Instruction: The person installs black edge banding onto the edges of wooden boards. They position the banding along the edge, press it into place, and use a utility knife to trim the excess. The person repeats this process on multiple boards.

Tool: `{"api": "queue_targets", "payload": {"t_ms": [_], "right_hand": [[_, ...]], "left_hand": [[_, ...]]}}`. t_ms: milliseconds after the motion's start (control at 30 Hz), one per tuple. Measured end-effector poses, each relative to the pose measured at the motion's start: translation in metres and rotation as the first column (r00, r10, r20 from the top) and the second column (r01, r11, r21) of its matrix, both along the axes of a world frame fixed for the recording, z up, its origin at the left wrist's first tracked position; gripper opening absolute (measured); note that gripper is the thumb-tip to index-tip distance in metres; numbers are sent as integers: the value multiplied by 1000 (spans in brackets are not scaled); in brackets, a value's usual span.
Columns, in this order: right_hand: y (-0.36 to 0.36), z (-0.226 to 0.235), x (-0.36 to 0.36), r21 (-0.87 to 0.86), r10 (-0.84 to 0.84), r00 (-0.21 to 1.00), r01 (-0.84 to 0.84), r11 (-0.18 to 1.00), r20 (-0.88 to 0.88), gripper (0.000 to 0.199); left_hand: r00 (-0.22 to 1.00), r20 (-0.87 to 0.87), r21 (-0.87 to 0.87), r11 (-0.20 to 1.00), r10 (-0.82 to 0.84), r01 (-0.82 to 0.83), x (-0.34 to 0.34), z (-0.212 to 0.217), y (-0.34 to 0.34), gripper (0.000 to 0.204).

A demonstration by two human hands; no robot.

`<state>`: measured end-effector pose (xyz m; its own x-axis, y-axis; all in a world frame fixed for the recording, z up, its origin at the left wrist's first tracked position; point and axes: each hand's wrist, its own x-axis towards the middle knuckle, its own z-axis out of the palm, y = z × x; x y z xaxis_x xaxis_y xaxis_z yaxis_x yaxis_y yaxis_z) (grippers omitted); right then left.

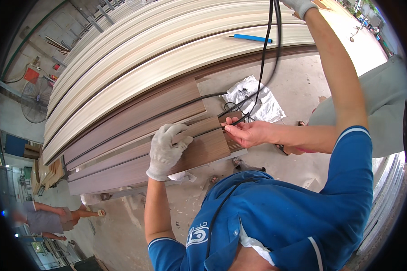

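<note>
My left hand (166, 152), in a pale work glove, rests on a brown grooved board (208, 147). Its fingers are curved but apart, beside a black strip (204, 132) lying along the groove. My right hand (298, 6), also gloved, is raised at the upper edge, partly cut off. Its fingers close around the long black strip (263, 58), which hangs down in loops toward the board end and is blurred. A co-worker's bare hand (245, 133) pinches the strip at that end, beneath my right arm.
Long cream profiles (167, 63) are stacked beyond the boards, with a slim blue pointed tool (253, 38) on them. A crumpled silver-white bag (257, 99) lies past the board ends. Grey trousers (380, 108) show close on the right. Far left are a fan (37, 99) and another person (47, 220).
</note>
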<state>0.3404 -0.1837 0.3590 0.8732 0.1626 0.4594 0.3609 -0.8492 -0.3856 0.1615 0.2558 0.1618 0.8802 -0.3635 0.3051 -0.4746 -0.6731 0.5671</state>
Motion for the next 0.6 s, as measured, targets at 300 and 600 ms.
{"api": "queue_targets", "payload": {"t_ms": [300, 600], "right_hand": [[-21, -44, 22, -122, 182, 951, -217, 968, -251, 12], [2, -114, 11, 28, 13, 869, 1, 1000, -494, 20]], "left_hand": [[999, 46, 55, 998, 3, -5, 3, -9, -22, 29], [963, -55, -82, 960, 263, -266, -16, -24, 9, 25]]}}
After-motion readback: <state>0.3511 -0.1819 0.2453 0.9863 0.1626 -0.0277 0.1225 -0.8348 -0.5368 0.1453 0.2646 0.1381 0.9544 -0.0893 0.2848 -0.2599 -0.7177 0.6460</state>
